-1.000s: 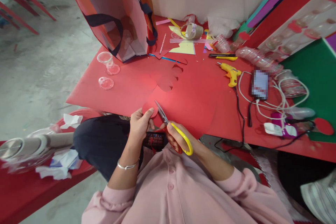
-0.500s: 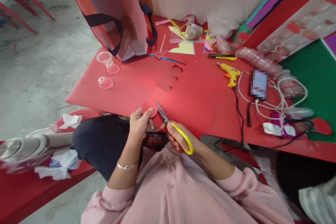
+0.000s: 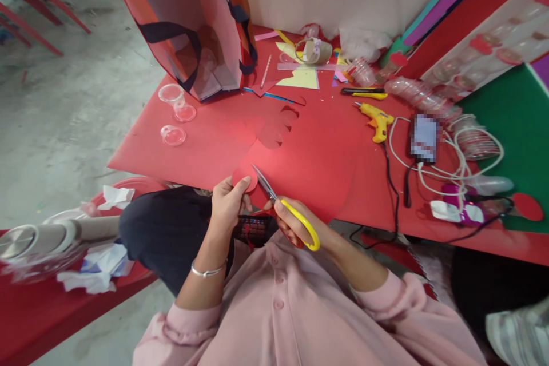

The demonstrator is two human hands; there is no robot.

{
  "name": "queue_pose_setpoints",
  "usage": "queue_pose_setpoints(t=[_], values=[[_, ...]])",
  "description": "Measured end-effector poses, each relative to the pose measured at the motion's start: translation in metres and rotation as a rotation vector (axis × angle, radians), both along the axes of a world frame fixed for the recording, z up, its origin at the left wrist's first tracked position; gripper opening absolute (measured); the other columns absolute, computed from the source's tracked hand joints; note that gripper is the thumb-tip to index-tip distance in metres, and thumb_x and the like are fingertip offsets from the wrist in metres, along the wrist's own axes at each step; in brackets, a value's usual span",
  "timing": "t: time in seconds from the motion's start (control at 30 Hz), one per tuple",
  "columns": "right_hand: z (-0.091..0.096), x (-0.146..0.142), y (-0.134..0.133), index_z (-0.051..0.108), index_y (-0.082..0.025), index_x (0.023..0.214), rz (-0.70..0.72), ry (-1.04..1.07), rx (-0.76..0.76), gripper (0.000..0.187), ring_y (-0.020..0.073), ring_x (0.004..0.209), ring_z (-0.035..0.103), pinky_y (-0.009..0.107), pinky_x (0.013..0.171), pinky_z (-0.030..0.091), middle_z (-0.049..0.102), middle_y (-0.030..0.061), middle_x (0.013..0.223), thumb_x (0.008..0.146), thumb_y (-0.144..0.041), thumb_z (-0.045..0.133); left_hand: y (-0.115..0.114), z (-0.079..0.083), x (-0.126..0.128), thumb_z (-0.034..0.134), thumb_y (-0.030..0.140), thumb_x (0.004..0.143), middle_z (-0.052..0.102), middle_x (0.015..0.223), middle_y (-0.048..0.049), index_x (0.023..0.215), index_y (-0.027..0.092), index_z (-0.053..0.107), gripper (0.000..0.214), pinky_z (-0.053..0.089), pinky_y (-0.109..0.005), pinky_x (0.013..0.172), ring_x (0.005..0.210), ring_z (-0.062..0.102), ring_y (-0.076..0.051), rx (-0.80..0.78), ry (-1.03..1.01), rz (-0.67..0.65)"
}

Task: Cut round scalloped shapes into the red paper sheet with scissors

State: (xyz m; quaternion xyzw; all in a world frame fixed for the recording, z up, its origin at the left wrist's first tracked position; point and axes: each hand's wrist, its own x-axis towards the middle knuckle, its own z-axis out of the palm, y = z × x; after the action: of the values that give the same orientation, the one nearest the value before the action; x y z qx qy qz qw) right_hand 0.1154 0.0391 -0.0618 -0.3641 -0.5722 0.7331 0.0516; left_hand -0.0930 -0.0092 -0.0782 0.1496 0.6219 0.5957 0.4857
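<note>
My left hand point(image 3: 229, 204) pinches a rounded red paper piece point(image 3: 244, 177) at the near edge of a large red paper sheet point(image 3: 313, 166). My right hand point(image 3: 291, 223) grips yellow-handled scissors point(image 3: 283, 209); their blades point up-left into the red paper beside my left thumb. Scalloped cut-outs show in the sheet point(image 3: 277, 128) farther from me. Both hands work just over the table's near edge, above my lap.
A red shopping bag point(image 3: 193, 23) stands at the back left, with clear plastic lids point(image 3: 175, 114) beside it. A yellow glue gun point(image 3: 377, 120), a phone point(image 3: 424, 137), white cables point(image 3: 454, 166), paper scraps point(image 3: 300, 63) and plastic cups lie to the right. A green board point(image 3: 514, 114) is far right.
My right hand with the scissors has shifted slightly right and down, the handle loops opening a little. The left hand keeps hold of the red paper piece.
</note>
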Motion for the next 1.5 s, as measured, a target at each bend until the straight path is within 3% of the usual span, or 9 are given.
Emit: queue_pose_setpoints(t=[0.2, 0.77, 1.0, 1.37, 1.5], values=[[-0.002, 0.002, 0.0, 0.063, -0.024, 0.113, -0.011, -0.006, -0.008, 0.076, 0.0107, 0.039, 0.041, 0.022, 0.034, 0.033, 0.043, -0.0097, 0.062, 0.101, -0.097, 0.049, 0.0, 0.001, 0.0, 0.088, 0.055, 0.08, 0.057, 0.04, 0.0012, 0.071, 0.023, 0.06, 0.043, 0.02, -0.019, 0.035, 0.028, 0.037, -0.008, -0.003, 0.012, -0.007], [0.002, 0.007, 0.007, 0.067, -0.023, 0.114, 0.013, -0.031, 0.037, 0.074, 0.0111, 0.039, 0.043, 0.022, 0.034, 0.033, 0.044, -0.0086, 0.062, 0.103, -0.095, 0.05, 0.0, 0.005, 0.0, 0.088, 0.055, 0.078, 0.058, 0.04, 0.0005, 0.07, 0.022, 0.061, 0.044, 0.021, -0.019, 0.035, 0.027, 0.037, -0.007, -0.008, 0.005, -0.015], [0.008, 0.007, 0.014, 0.061, -0.023, 0.106, 0.044, -0.065, 0.042, 0.075, 0.0096, 0.038, 0.043, 0.021, 0.033, 0.035, 0.044, -0.0091, 0.064, 0.1, -0.097, 0.05, 0.001, 0.003, 0.002, 0.086, 0.057, 0.078, 0.057, 0.039, -0.0003, 0.071, 0.022, 0.061, 0.043, 0.022, -0.019, 0.035, 0.027, 0.039, -0.009, 0.009, -0.004, -0.007], [0.003, 0.009, 0.007, 0.065, -0.02, 0.125, 0.026, -0.044, 0.021, 0.079, 0.008, 0.037, 0.037, 0.019, 0.034, 0.037, 0.043, -0.0118, 0.062, 0.103, -0.095, 0.05, 0.003, 0.007, 0.005, 0.09, 0.067, 0.076, 0.055, 0.038, -0.001, 0.065, 0.022, 0.063, 0.054, 0.026, -0.02, 0.034, 0.029, 0.041, -0.01, 0.005, 0.002, -0.004], [0.001, 0.008, -0.003, 0.063, -0.02, 0.127, -0.002, 0.022, 0.003, 0.077, 0.0081, 0.038, 0.037, 0.019, 0.035, 0.039, 0.042, -0.0122, 0.062, 0.104, -0.093, 0.051, 0.004, 0.016, 0.005, 0.092, 0.064, 0.076, 0.059, 0.042, -0.0001, 0.066, 0.021, 0.062, 0.053, 0.03, -0.02, 0.036, 0.032, 0.046, -0.01, 0.056, 0.014, 0.01]])
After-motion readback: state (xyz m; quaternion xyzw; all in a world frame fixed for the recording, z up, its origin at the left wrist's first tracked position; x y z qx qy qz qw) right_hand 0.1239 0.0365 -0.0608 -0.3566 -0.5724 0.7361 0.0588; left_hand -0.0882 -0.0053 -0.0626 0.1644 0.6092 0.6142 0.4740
